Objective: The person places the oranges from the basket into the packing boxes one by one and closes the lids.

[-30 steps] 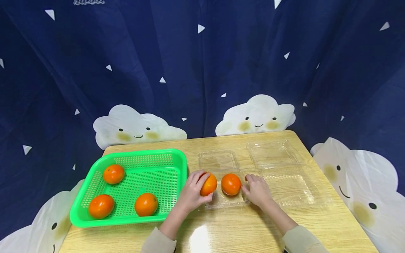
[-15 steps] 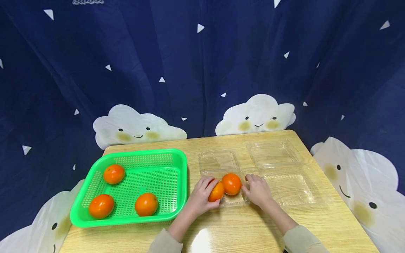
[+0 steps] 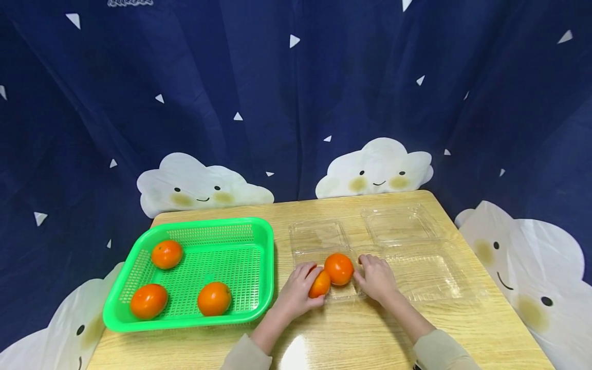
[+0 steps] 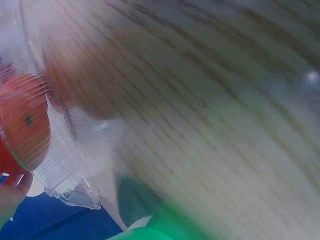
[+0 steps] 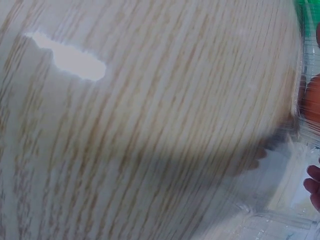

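Note:
In the head view, my left hand (image 3: 298, 291) grips an orange (image 3: 320, 285) from its left side, fingers over the top and thumb in front. This fruit is low in a clear plastic clamshell box (image 3: 339, 295). A second orange (image 3: 339, 269) sits in the same box, against or very near the first. The left wrist view shows an orange (image 4: 25, 120) through the ribbed box wall, with a small green stem mark. My right hand (image 3: 376, 277) rests at the box's right side with loosely bent fingers; its fingertips (image 5: 313, 181) show nothing between them in the right wrist view.
A green mesh basket (image 3: 265, 257) with 3 oranges stands on the left of the wooden table (image 3: 351, 339). The box's lid (image 3: 319, 234) lies folded back behind it. Another clear clamshell box (image 3: 425, 277) lies unfolded at the right. A dark blue curtain (image 3: 277, 103) hangs behind.
My left hand has moved the gripped orange rightward and slightly nearer, up to the second orange. The right hand has stayed at the box's side.

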### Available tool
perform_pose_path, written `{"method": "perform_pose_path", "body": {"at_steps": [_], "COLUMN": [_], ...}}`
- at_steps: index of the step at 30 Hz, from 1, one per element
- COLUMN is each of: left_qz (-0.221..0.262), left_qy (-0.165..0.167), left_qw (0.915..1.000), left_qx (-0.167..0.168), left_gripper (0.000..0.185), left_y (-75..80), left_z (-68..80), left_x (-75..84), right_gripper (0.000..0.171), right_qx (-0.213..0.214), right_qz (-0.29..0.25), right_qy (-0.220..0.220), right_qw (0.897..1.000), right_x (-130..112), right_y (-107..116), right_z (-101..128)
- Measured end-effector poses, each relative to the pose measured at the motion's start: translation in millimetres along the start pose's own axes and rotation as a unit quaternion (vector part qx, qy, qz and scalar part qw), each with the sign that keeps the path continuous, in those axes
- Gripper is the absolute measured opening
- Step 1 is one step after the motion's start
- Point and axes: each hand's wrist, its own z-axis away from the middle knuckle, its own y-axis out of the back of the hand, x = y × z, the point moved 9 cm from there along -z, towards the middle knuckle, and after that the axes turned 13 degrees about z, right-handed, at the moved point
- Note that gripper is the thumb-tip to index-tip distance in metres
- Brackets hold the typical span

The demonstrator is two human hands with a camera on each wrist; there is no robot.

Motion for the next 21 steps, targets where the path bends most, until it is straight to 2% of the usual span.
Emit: {"method": "perform_pose_path", "body": {"at_steps": [11,21], "left_qz": [-0.001,-0.039], "left_qy": [0.051,0.053], "left_qw": [0.9985,0.9973], "left_qx": [-0.021,-0.032], "left_gripper": [0.059,0.056], "left_y": [-9.1,-12.5], "left_z": [0.2,-2.2], "left_x": [-9.0,-6.3], "right_gripper": [0.030,0.030], "right_qx": [0.001,-0.006], "right_qz": [-0.008,-0.009], "right_qy": [-0.004,-0.006], "right_qw": [1.000,1.000], "right_x": [0.9,1.2], "right_y": [-0.6,-1.3], "right_z": [0.5,0.8]}}
